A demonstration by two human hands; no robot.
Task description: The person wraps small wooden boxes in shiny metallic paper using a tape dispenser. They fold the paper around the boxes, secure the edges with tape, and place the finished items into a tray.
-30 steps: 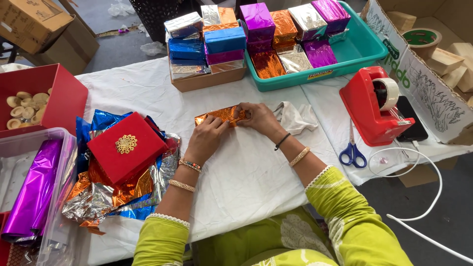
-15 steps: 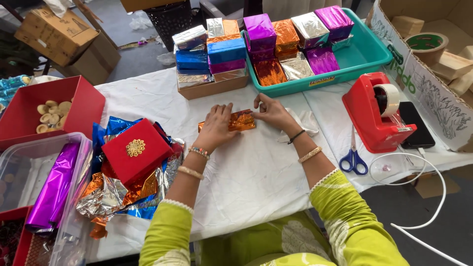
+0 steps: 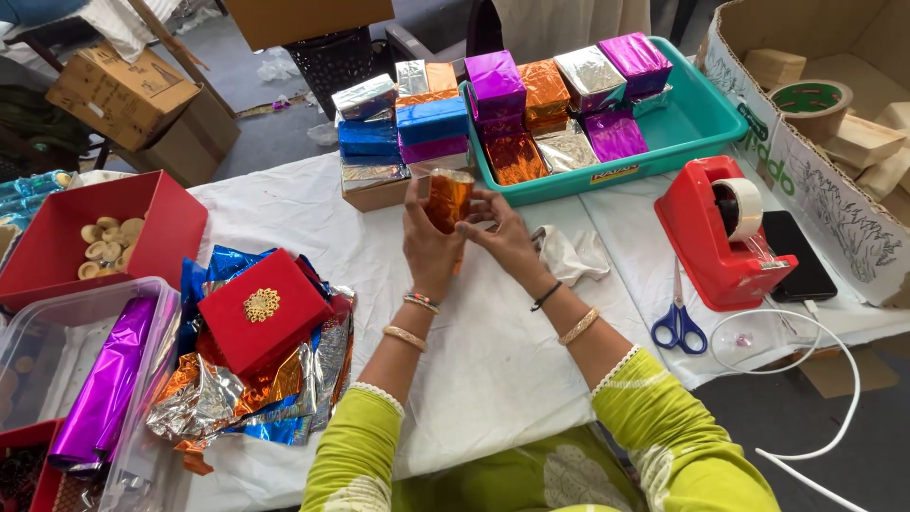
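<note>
Small box wrapped in shiny orange foil (image 3: 445, 197) held upright above the white-covered worktop (image 3: 493, 360), just in front of the stack of foil-wrapped boxes on a brown cardboard base (image 3: 398, 133) and the teal plastic tray (image 3: 706, 128). Left hand (image 3: 428, 248) closed round the box's lower half from below, fingers wrapped and gripping. Right hand (image 3: 507, 237) against the box's right side, fingertips pinching the foil near its edge. Judged step: folding and smoothing the end flap. Advisable: firm support from the left hand, foil drawn taut and creased flat against the box face, no slack at corners, light pressure to avoid tearing. Red tape dispenser (image 3: 725, 232) and blue-handled scissors (image 3: 678, 322) to the right, within reach. Loose foil sheets (image 3: 275, 379) and red lidded box (image 3: 261, 308) to the left, well apart.
</note>
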